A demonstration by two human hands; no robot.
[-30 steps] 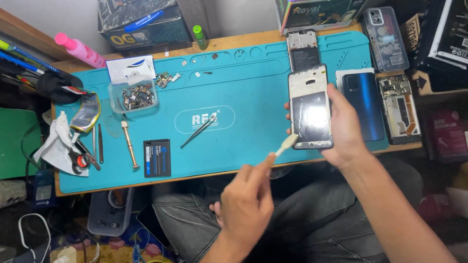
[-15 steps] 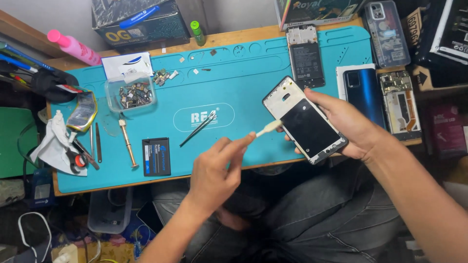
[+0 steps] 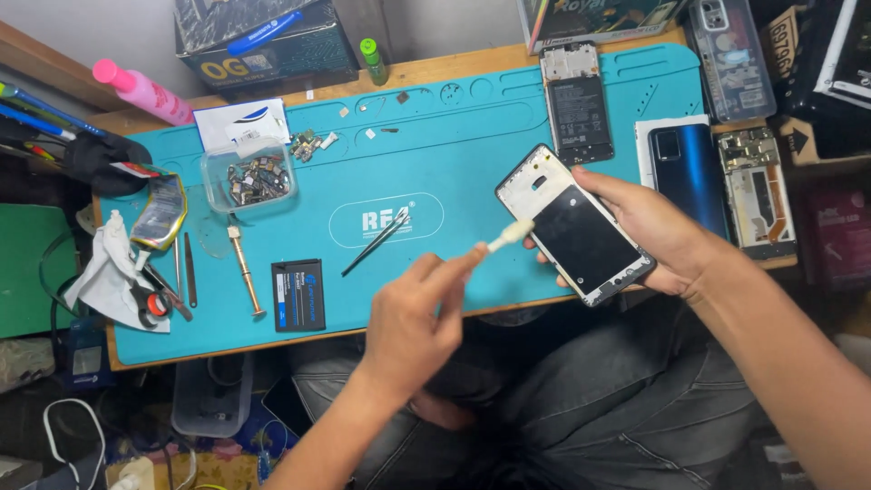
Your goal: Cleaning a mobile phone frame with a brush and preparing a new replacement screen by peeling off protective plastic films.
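- Since half a second back: almost no movement. Left hand (image 3: 413,318) and its small white brush (image 3: 510,235) sit in about the same spot, brush tip still at the phone frame (image 3: 573,225); the frame keeps the same tilt.
- Right hand (image 3: 655,234): wrapped around the phone frame from its right edge, thumb on top, fingers underneath. Frame is lifted over the front edge of the teal mat (image 3: 454,136), toward the mat's right half, top end angled away and to the left.
- Left hand: pinched shut on the brush handle between thumb and fingertips, over the mat's front edge near its middle. White bristle end touches the frame's left side, near the top.
- On the mat, left of the frame: black tweezers (image 3: 376,242) by the mat's centre logo, a black battery (image 3: 298,294) near the front edge, a brass-coloured tool (image 3: 245,269) further left.
- Mat's far-left area: clear plastic tub (image 3: 248,176) of small parts.
- Mat's far edge, right of centre: another opened phone (image 3: 575,102).
- Mat's right end: blue back cover (image 3: 691,169).
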